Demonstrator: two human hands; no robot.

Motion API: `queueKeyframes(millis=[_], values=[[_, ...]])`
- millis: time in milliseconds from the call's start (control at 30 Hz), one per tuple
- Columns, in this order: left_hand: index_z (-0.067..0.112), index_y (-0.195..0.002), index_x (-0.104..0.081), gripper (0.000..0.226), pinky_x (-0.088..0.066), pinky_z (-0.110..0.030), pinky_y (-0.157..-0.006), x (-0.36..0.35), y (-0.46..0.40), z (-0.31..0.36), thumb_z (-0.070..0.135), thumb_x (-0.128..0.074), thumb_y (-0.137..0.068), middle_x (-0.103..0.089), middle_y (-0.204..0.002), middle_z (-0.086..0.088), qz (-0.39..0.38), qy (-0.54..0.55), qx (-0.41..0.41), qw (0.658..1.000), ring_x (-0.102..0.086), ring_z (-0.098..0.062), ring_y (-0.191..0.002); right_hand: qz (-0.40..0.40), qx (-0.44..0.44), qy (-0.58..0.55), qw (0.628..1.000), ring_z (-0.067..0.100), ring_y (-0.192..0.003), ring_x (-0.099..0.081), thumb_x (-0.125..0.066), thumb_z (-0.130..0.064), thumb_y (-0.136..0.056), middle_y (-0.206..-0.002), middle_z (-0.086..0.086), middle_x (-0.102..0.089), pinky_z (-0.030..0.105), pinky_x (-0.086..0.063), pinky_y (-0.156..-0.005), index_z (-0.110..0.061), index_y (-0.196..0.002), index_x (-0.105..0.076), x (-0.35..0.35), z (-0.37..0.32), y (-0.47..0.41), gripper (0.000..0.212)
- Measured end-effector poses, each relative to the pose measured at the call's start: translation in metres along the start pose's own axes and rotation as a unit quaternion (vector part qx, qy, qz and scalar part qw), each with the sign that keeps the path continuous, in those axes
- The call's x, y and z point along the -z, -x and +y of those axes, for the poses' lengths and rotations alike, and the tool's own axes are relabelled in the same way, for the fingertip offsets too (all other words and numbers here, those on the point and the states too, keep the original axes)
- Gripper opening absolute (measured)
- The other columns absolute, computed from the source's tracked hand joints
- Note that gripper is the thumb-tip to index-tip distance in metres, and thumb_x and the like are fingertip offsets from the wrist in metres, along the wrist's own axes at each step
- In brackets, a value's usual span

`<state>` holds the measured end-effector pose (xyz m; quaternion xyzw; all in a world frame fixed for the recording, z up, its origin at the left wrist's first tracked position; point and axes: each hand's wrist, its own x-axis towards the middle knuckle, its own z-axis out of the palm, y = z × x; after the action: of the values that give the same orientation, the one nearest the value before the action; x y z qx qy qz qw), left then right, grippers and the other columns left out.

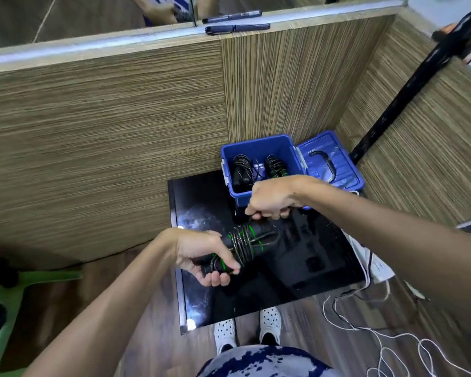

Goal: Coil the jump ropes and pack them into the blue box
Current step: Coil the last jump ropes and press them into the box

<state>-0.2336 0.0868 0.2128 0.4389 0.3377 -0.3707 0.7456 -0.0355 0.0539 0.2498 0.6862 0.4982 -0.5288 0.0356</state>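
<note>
My left hand (201, 254) grips the jump rope handles (237, 246), cord wound round them, above the black tabletop (324, 257). My right hand (272, 198) pinches the loose cord end. Behind, the open blue box (259, 148) holds two coiled ropes (259, 170).

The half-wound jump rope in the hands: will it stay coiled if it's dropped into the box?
Probably not. The thin cord looks springy, and its free end is pinched by the right hand, not tucked. The paired handles in the left hand look stiff, so it should lift as one bundle.
</note>
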Motion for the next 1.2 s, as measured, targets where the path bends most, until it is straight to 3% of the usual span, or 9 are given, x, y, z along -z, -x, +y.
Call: queueKeyframes(millis=[167,233,333,400,500,700,933,1100,1200], values=[[0.009,-0.090,-0.057,0.006,-0.045,-0.017,-0.047,0.001,-0.017,-0.009,0.009,-0.061,-0.094,-0.056,-0.072,-0.007,0.103,0.128,-0.091,0.982,-0.051,-0.012,-0.054,0.199,0.069,0.035,0.977,0.023,-0.040,-0.036,-0.058,-0.020,-0.084,-0.040,0.003,-0.041,0.027,-0.038,-0.049,-0.010,-0.053,-0.055,-0.012,-0.003,-0.006,0.033],[0.008,-0.091,-0.055,0.005,-0.044,-0.018,-0.044,0.001,-0.022,-0.008,0.008,-0.058,-0.095,-0.055,-0.070,-0.007,0.139,0.219,-0.136,0.956,-0.050,-0.011,-0.051,0.263,0.115,0.016,0.958,0.020,-0.045,-0.033,-0.059,-0.024,-0.092,-0.045,0.003,-0.036,0.030,-0.035,-0.056,-0.009,-0.050,-0.039,-0.020,0.000,-0.010,0.049],[0.006,-0.096,-0.052,0.006,-0.042,-0.018,-0.043,0.001,-0.018,-0.004,0.007,-0.058,-0.094,-0.053,-0.070,-0.010,0.159,0.286,-0.211,0.921,-0.047,-0.012,-0.049,0.293,0.219,-0.073,0.928,0.011,-0.049,-0.029,-0.051,-0.022,-0.101,-0.050,-0.001,-0.033,0.030,-0.030,-0.055,0.001,-0.059,-0.043,-0.036,0.010,-0.011,0.049],[0.004,-0.098,-0.053,0.012,-0.041,-0.018,-0.042,-0.003,-0.013,-0.003,0.009,-0.061,-0.090,-0.052,-0.071,-0.010,0.145,0.286,-0.247,0.915,-0.046,-0.012,-0.050,0.250,0.254,-0.189,0.915,0.005,-0.043,-0.026,-0.045,-0.020,-0.106,-0.049,-0.007,-0.031,0.018,-0.025,-0.046,-0.002,-0.066,-0.049,-0.042,0.018,-0.010,0.044],[0.004,-0.097,-0.054,0.019,-0.039,-0.017,-0.042,-0.011,-0.010,-0.005,0.013,-0.064,-0.084,-0.053,-0.070,-0.009,0.130,0.269,-0.290,0.909,-0.046,-0.012,-0.050,0.118,0.266,-0.361,0.886,0.007,-0.044,-0.017,-0.037,-0.026,-0.110,-0.055,-0.001,-0.024,0.021,-0.013,-0.041,-0.015,-0.076,-0.049,-0.047,0.030,-0.006,0.038],[0.005,-0.095,-0.060,0.049,-0.038,-0.016,-0.040,-0.012,0.007,-0.010,0.027,-0.090,-0.064,-0.051,-0.066,-0.005,0.036,0.250,-0.352,0.901,-0.045,-0.008,-0.046,-0.055,0.227,-0.428,0.873,0.011,-0.051,-0.010,-0.044,-0.040,-0.103,-0.053,-0.009,-0.021,0.026,-0.007,-0.049,-0.020,-0.064,-0.040,-0.047,0.059,0.000,0.044],[0.006,-0.092,-0.062,0.021,-0.042,-0.018,-0.041,-0.019,0.027,-0.010,0.017,-0.076,-0.079,-0.052,-0.063,-0.010,-0.076,0.111,-0.261,0.956,-0.048,-0.011,-0.044,-0.194,0.172,-0.212,0.942,0.013,-0.053,-0.011,-0.071,-0.035,-0.077,-0.051,-0.009,-0.025,0.032,-0.009,-0.058,-0.024,-0.057,-0.041,-0.011,0.059,-0.004,0.038],[0.004,-0.095,-0.055,0.014,-0.042,-0.020,-0.043,-0.027,0.030,0.007,0.011,-0.063,-0.086,-0.049,-0.070,-0.012,-0.083,0.010,-0.156,0.984,-0.049,-0.014,-0.048,-0.167,0.064,0.025,0.984,0.008,-0.043,-0.034,-0.050,-0.006,-0.079,-0.051,-0.001,-0.043,0.021,-0.031,-0.051,-0.013,-0.060,-0.051,0.012,0.025,-0.001,0.020],[0.006,-0.087,-0.058,0.006,-0.043,-0.020,-0.045,-0.031,0.024,0.026,0.010,-0.061,-0.091,-0.054,-0.065,-0.010,-0.020,-0.104,-0.047,0.993,-0.050,-0.016,-0.050,-0.190,-0.001,0.121,0.974,0.011,-0.039,-0.025,-0.052,-0.005,-0.084,-0.046,-0.004,-0.033,0.020,-0.021,-0.042,-0.016,-0.059,-0.044,0.014,-0.003,-0.005,0.029]])
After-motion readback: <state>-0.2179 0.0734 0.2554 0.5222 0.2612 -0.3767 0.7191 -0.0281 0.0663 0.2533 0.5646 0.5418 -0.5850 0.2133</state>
